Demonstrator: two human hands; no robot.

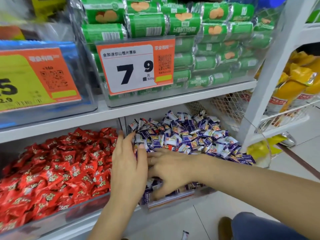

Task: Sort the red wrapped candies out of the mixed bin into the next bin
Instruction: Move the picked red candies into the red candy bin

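Fingers (pixel 129 139) of the left hand (pixel 128 163): straight and close together, tips at 12 o'clock, laid against the left edge of the purple heap; nothing visibly held. Fingers (pixel 155 189) of the right hand (pixel 169 172): spread and curled downward into the wrappers at 7 o'clock of the heap; whether they clamp a candy cannot be told, as the tips are buried. A ring shows on one right finger.

Mixed bin (pixel 169 199): clear plastic, lower shelf, right of centre, heaped with purple-and-white candies (pixel 194 135). One red candy (pixel 170 147) lies among them, just at 12 o'clock of the right hand (others may be hidden under the pile).

Red bin (pixel 52 212): clear plastic, directly at 9 o'clock of the mixed bin, touching or nearly touching it, filled with red wrapped candies (pixel 57 170). The left wrist crosses its right front corner.

Upper shelf (pixel 155 105): clear bin of green packs (pixel 149 25) with an orange-and-white price card (pixel 136 66) reading 7.9; at 9 o'clock of it, a bin with a yellow-and-orange card (pixel 34 78), blurred.

Side rack (pixel 270 66): white, at 3 o'clock, carrying yellow packets (pixel 297 80) in a wire basket.

Floor: pale tile; one stray purple-and-white candy (pixel 185 235) at 6 o'clock, near the person's knee (pixel 259 226) in blue cloth.
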